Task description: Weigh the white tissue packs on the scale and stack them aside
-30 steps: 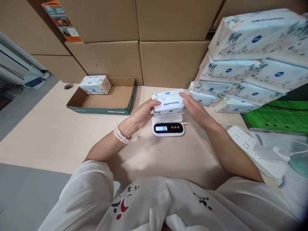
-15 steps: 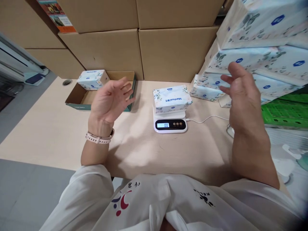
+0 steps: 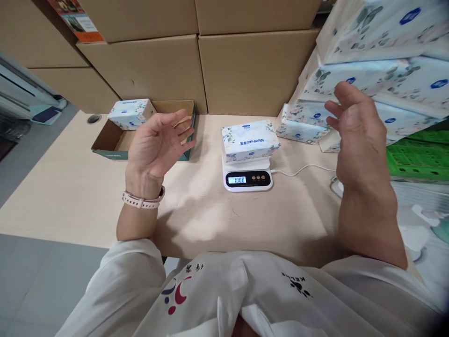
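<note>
A floral pack of tissues rests on the white digital scale, whose lit display shows about 100.0. My left hand hovers to the left of the scale with its palm up and its fingers spread, holding nothing. Behind it stands a shallow green-rimmed cardboard tray with a second tissue pack in its left part. On the right, my right hand is raised in front of the stacked tissue packs. Its fingers are apart and it holds nothing. Neither hand touches the pack on the scale.
Large brown cartons form a wall at the back of the wooden table. A white cable runs right from the scale. Beyond my right forearm are a green plastic crate and some white items.
The scale's display has gone from 0.0 to about 100.0. Both hands stay open and almost still, and the view has shifted slightly.
</note>
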`<state>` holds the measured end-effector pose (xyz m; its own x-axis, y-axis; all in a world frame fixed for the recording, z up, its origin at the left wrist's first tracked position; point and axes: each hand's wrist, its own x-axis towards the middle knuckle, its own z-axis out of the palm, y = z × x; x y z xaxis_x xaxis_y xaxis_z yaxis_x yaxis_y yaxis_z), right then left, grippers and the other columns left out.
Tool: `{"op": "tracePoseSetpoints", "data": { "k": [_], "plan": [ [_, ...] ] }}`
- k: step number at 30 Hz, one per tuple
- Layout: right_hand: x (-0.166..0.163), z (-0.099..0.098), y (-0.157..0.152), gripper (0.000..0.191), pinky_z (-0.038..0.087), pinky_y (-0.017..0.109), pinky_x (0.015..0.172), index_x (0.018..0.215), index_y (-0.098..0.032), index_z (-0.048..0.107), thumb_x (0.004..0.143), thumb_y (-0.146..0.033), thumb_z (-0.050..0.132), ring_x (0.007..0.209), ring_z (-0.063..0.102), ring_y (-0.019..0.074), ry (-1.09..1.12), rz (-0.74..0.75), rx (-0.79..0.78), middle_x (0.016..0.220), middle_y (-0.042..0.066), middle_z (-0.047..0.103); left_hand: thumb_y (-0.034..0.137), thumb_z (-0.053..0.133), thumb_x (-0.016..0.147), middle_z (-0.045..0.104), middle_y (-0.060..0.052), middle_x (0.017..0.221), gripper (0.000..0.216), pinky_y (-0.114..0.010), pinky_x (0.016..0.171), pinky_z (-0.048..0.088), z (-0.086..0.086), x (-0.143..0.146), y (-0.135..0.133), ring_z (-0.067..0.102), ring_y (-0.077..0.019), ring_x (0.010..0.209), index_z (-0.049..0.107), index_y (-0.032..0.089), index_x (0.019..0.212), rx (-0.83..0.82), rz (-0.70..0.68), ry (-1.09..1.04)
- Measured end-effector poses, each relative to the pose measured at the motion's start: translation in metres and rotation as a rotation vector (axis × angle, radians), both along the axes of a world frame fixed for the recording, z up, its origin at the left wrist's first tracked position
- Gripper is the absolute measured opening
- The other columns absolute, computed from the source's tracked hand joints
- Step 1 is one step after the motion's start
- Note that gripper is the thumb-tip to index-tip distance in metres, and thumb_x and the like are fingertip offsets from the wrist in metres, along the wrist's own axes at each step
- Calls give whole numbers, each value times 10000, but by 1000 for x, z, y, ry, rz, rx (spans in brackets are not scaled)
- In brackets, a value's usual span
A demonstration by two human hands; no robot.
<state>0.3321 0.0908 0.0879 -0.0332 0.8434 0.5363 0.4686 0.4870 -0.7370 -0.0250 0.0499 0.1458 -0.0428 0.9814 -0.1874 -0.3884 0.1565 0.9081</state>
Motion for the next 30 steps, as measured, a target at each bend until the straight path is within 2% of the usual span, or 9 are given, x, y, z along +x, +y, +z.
{"op": "tracePoseSetpoints", "data": {
  "k": [6, 11, 20, 30],
  "plan": [
    [-11, 4, -4, 637, 469, 543, 1271, 1528, -387, 565, 1009, -739, 454, 1501, 579, 299, 72, 28, -140, 1670, 28, 528, 314, 655, 897, 718, -83, 1100, 121, -478, 1197, 441, -7, 8, 3, 630, -287, 1251, 687, 205, 856, -36, -39, 11],
    [-14, 6, -6, 658, 471, 554, 1262, 1527, -393, 570, 991, -761, 466, 1487, 592, 313, 85, 32, -170, 1659, 31, 541, 295, 655, 892, 713, -103, 1148, 120, -490, 1176, 445, -9, 9, 2, 598, -315, 1323, 708, 187, 895, -36, -53, 16],
    [-11, 8, -7, 678, 466, 570, 1252, 1531, -377, 571, 986, -768, 467, 1469, 608, 328, 101, 32, -148, 1651, 77, 544, 337, 676, 910, 722, -89, 1172, 155, -510, 1150, 488, -11, 7, 4, 629, -319, 1290, 721, 196, 960, -41, -57, 48],
    [-11, 10, -8, 669, 453, 601, 1253, 1504, -401, 587, 973, -790, 464, 1456, 618, 344, 104, 28, -135, 1637, 57, 558, 326, 617, 924, 728, -86, 1184, 174, -527, 1141, 497, -11, 8, 4, 610, -330, 1312, 740, 209, 961, -35, -64, 64]
  ]
}}
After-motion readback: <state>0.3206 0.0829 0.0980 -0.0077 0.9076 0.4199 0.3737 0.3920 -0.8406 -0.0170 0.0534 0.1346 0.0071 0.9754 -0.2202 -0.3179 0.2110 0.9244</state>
